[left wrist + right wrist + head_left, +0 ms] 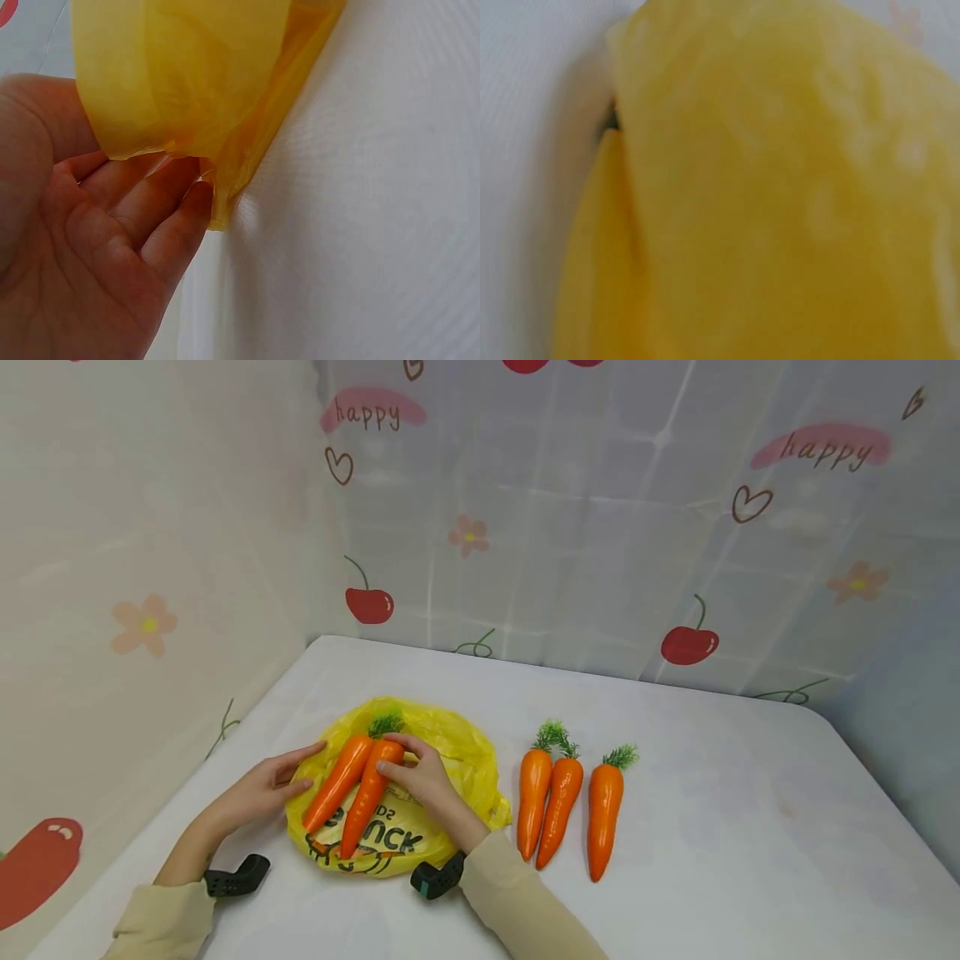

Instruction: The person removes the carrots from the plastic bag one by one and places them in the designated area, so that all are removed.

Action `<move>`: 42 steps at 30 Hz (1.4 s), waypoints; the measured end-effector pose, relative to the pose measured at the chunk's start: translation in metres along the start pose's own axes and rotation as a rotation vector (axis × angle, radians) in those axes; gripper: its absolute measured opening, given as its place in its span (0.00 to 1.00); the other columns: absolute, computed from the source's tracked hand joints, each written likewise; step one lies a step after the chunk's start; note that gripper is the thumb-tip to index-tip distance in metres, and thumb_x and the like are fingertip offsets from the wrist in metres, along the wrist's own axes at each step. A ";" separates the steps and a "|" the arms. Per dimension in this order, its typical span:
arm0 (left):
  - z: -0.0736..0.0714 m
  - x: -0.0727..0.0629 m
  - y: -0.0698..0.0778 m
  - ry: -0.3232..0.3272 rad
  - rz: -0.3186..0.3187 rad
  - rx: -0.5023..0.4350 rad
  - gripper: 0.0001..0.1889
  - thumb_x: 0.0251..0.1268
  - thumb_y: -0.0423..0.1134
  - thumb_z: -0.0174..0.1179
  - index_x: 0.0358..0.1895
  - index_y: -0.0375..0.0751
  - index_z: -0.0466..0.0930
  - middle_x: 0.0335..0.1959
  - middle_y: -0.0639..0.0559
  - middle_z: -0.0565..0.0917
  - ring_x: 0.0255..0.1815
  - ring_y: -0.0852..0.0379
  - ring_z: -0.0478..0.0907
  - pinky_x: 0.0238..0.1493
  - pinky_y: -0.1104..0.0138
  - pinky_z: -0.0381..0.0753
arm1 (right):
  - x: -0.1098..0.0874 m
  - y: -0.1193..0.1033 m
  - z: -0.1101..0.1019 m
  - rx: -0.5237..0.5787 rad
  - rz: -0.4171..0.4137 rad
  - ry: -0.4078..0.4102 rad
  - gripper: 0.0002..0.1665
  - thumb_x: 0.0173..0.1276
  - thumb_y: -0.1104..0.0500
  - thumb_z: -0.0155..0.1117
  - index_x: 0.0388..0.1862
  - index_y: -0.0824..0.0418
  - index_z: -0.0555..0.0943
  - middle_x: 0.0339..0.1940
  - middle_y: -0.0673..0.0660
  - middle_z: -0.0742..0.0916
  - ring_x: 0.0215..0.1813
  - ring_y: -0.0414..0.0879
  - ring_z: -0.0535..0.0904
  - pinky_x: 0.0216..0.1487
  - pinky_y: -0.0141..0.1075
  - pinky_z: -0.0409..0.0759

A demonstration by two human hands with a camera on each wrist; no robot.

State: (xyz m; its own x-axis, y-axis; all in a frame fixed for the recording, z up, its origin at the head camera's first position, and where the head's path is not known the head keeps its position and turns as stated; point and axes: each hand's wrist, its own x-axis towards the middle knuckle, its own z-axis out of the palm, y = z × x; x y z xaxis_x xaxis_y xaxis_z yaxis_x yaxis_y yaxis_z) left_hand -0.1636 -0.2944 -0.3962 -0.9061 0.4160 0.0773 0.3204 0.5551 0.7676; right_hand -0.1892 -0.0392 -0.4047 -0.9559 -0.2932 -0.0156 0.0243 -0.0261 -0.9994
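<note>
A yellow plastic bag [465,760] with dark printed lettering lies spread on the table. Two orange carrots with a green leafy tuft rest on its yellow plastic. My right hand [429,774] holds the right-hand carrot [365,806] near its top, thumb and fingers on either side. Left of it is the other carrot [337,781]. At the bag's left rim is my left hand [258,789], its fingers spread and touching the plastic. In the left wrist view, the bag [180,75] covers the fingertips. Only yellow plastic [780,187] fills most of the right wrist view, hiding the right hand.
Three more carrots lie right of the bag: one [533,793] beside a second [561,806], and a third [605,818] slightly apart. The white table [750,827] meets a patterned curtain [570,568] at the back and left. Each wrist wears a black device [238,877].
</note>
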 end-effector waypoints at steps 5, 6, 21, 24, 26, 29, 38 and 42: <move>0.002 -0.004 0.000 -0.002 -0.003 -0.010 0.28 0.68 0.34 0.55 0.68 0.31 0.60 0.66 0.31 0.62 0.65 0.36 0.60 0.58 0.68 0.65 | -0.004 0.001 0.002 0.035 0.019 0.001 0.23 0.62 0.64 0.66 0.57 0.59 0.77 0.51 0.53 0.76 0.42 0.45 0.77 0.42 0.36 0.79; 0.002 -0.004 0.000 -0.002 -0.007 -0.012 0.28 0.68 0.34 0.55 0.68 0.31 0.60 0.66 0.31 0.62 0.65 0.36 0.60 0.58 0.68 0.65 | -0.004 0.000 0.002 0.042 0.021 0.002 0.23 0.62 0.64 0.66 0.57 0.60 0.77 0.51 0.53 0.76 0.42 0.45 0.78 0.42 0.36 0.79; 0.003 -0.004 0.000 0.000 -0.013 -0.016 0.28 0.68 0.33 0.55 0.69 0.32 0.60 0.66 0.32 0.62 0.65 0.36 0.60 0.58 0.51 0.64 | -0.005 -0.003 -0.002 0.099 0.024 -0.017 0.25 0.62 0.64 0.65 0.59 0.60 0.76 0.52 0.54 0.75 0.44 0.47 0.78 0.45 0.39 0.78; 0.003 -0.003 -0.001 0.000 -0.016 -0.011 0.28 0.68 0.33 0.55 0.69 0.32 0.59 0.66 0.32 0.62 0.64 0.36 0.61 0.59 0.54 0.65 | -0.005 -0.006 -0.003 0.125 0.012 -0.024 0.25 0.63 0.65 0.65 0.60 0.61 0.75 0.53 0.55 0.75 0.46 0.48 0.78 0.46 0.42 0.78; 0.003 -0.003 -0.001 0.002 -0.016 -0.010 0.28 0.68 0.34 0.55 0.69 0.32 0.59 0.66 0.33 0.62 0.64 0.36 0.61 0.58 0.55 0.65 | -0.006 -0.009 -0.004 0.139 0.009 -0.025 0.26 0.63 0.65 0.64 0.61 0.61 0.74 0.53 0.55 0.75 0.47 0.48 0.78 0.47 0.43 0.78; 0.002 -0.003 -0.002 -0.002 -0.010 -0.017 0.28 0.68 0.34 0.55 0.69 0.32 0.59 0.66 0.32 0.62 0.64 0.36 0.61 0.59 0.56 0.65 | -0.006 -0.014 -0.005 0.141 0.007 -0.026 0.26 0.63 0.65 0.64 0.61 0.61 0.74 0.54 0.55 0.75 0.47 0.49 0.78 0.47 0.43 0.78; 0.000 0.000 -0.001 -0.003 -0.011 -0.030 0.28 0.68 0.33 0.54 0.69 0.32 0.59 0.67 0.33 0.61 0.65 0.36 0.60 0.57 0.70 0.66 | -0.007 -0.031 -0.008 0.209 -0.051 -0.044 0.25 0.64 0.67 0.62 0.61 0.64 0.73 0.54 0.58 0.75 0.49 0.51 0.78 0.48 0.40 0.78; 0.001 0.000 -0.002 0.004 -0.008 -0.016 0.28 0.68 0.34 0.54 0.69 0.32 0.59 0.67 0.33 0.62 0.65 0.36 0.60 0.59 0.57 0.66 | -0.011 -0.044 -0.010 0.235 -0.066 -0.037 0.25 0.64 0.68 0.62 0.60 0.62 0.74 0.54 0.59 0.75 0.50 0.53 0.77 0.48 0.41 0.77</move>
State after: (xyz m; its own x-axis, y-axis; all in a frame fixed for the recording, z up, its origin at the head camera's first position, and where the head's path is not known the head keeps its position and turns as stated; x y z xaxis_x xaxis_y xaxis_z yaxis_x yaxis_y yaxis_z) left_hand -0.1637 -0.2951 -0.3987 -0.9098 0.4085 0.0735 0.3084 0.5467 0.7785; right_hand -0.1824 -0.0248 -0.3608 -0.9463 -0.3186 0.0546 0.0343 -0.2668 -0.9631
